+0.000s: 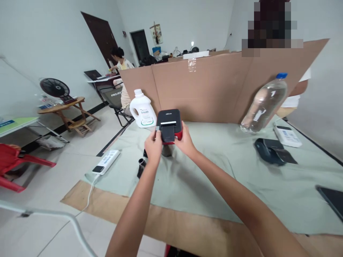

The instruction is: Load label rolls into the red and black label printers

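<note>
Above the cloth, a small black and red box-shaped device [169,116], which looks like a label printer, is held between my two hands. A white line crosses its top, and a dark flap or strip [168,134] extends below that toward me. My left hand [153,145] is closed at the device's left edge, its thumb beside a small grey piece [157,128] whose kind I cannot make out. Gripping the right side, my right hand [185,141] has its fingers partly hidden. Under the device a dark object [166,151] shows in part.
A white jug [143,110] stands left of the device, before a cardboard screen [198,92]. A power strip [106,162] and a black tubular object [141,166] lie nearer. Rightward are a large clear bottle [265,105], a dark device [270,151], a white box [287,135] and a tablet-like slab [332,201].
</note>
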The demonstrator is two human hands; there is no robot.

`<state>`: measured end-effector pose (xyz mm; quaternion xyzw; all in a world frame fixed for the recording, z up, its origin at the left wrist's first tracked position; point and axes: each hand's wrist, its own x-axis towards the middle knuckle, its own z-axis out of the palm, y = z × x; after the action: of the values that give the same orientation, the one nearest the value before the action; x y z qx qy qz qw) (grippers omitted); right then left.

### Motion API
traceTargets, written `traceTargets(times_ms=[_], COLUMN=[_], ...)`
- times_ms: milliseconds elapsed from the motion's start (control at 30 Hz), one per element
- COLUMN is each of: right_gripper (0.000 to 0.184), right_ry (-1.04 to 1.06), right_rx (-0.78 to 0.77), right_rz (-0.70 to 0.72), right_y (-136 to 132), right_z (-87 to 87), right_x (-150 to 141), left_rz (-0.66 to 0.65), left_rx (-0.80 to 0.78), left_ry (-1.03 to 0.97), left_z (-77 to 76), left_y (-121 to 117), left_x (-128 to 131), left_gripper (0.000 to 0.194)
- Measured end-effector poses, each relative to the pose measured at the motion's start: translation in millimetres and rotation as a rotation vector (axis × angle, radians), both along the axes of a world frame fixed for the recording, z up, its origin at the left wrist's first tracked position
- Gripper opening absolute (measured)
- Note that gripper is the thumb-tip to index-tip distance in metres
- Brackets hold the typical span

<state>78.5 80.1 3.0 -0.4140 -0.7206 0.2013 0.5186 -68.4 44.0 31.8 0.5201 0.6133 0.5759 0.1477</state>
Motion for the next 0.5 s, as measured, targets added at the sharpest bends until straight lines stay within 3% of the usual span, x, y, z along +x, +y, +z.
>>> traceTargets(times_ms=[100,200,333,500], right_gripper=[0.087,0.085,0.079,0.076], right_ry=[0.114,0.105,0.114,0.138], right_rx=[0.070,0.055,0.016,0.028], right_rz=[-0.107,-0.204,-0.273,-0.275], right_y=[-36,-66,-82,-80], right_z=[-14.9,-36.7,-64.6,-81.4], right_x=[47,81,104,114], left_rz=[-0.123,-0.208,-0.247,-0.329], left_rx=[0.100,0.069,-0.013,-0.008], left_ry=[-0.162,-0.207,-0.194,-0.231], left_z=[-19.6,-43.8,-69.6,-84.3], left_y=[-21,-37,-48,-45], left_x=[56,93,113,118], left_gripper=[0.046,0.048,0.048,0.047])
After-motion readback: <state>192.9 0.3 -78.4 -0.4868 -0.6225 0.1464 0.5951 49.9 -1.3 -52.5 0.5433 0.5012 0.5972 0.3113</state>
